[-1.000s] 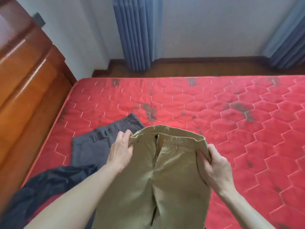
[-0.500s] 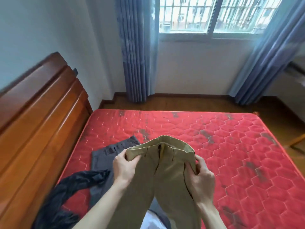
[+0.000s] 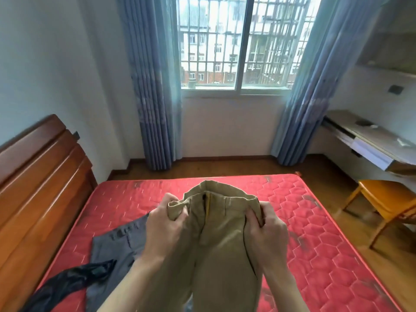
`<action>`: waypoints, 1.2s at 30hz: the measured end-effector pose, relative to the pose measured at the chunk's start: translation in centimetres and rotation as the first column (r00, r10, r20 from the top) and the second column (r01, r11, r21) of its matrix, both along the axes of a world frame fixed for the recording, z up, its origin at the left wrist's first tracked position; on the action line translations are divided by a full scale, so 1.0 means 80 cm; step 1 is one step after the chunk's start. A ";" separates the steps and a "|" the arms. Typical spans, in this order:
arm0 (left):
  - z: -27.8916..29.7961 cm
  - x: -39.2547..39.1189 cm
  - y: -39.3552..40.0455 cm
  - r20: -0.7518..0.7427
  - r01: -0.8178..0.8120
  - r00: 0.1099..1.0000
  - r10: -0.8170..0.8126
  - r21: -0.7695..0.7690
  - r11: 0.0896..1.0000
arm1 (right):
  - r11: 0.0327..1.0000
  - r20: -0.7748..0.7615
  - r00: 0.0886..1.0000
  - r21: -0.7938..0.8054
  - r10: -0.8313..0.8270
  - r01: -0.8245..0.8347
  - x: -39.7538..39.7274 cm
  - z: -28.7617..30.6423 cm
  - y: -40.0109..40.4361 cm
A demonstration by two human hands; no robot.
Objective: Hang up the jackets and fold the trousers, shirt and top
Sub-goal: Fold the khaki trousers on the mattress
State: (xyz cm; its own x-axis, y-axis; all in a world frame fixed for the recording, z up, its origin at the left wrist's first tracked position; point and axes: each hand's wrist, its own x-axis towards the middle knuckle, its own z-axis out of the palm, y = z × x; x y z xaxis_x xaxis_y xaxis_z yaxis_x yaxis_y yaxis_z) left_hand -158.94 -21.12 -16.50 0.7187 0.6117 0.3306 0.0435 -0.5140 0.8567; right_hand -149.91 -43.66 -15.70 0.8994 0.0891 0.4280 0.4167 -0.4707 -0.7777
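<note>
Head view: my left hand (image 3: 165,224) and right hand (image 3: 266,228) grip the khaki cotton trousers' (image 3: 221,244) waistband corners above the red quilted mattress (image 3: 315,244), hands now closer together than before.

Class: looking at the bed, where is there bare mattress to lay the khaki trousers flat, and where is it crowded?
Bare: the red mattress on the right, out to the edge by the wooden chair, and the far strip toward the window. Crowded: the left near the headboard, where grey trousers and a dark garment lie.
</note>
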 end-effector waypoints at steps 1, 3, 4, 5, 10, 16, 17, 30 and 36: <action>0.012 0.013 -0.018 0.012 -0.003 1.000 0.003 0.004 1.000 | 1.000 0.015 1.000 0.004 0.006 -0.006 0.012 0.009 -0.016; 0.033 0.040 -0.056 0.038 -0.025 0.999 0.025 -0.001 1.000 | 1.000 0.030 0.999 -0.006 0.021 -0.021 0.039 0.026 -0.049; 0.041 0.053 -0.075 0.053 -0.036 0.998 0.037 -0.013 0.999 | 0.999 0.032 0.999 -0.014 0.032 -0.031 0.055 0.032 -0.066; 0.049 0.066 -0.093 0.071 -0.042 0.997 0.043 -0.028 0.999 | 0.999 0.031 0.999 -0.018 0.044 -0.043 0.072 0.041 -0.084; 0.104 0.136 -0.165 0.141 -0.039 0.989 0.045 -0.047 0.998 | 0.997 0.095 0.993 0.028 0.075 -0.078 0.156 0.095 -0.159; 0.178 0.200 -0.215 0.216 -0.107 0.970 0.114 -0.041 0.993 | 0.990 0.192 0.979 0.111 0.065 -0.087 0.231 0.186 -0.225; 0.191 0.208 -0.221 0.233 -0.101 0.967 0.107 -0.038 0.994 | 0.990 0.209 0.976 0.112 0.063 -0.088 0.240 0.200 -0.231; 0.259 0.278 -0.324 0.354 0.037 0.935 0.014 -0.139 0.990 | 0.989 0.344 0.936 0.094 0.073 -0.112 0.235 0.237 -0.280; 0.267 0.290 -0.383 0.349 0.202 0.926 -0.148 -0.125 0.971 | 0.959 0.405 0.901 0.157 0.154 -0.235 0.214 0.234 -0.280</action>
State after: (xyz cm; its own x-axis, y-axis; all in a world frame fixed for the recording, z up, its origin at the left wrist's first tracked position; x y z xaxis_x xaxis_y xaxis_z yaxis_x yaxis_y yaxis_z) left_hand -135.71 -51.77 4.86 0.6830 0.5496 0.4811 -0.3379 -0.3463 0.8752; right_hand -132.81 -66.05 3.01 0.6339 0.1231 0.7635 0.7692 -0.2030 -0.6059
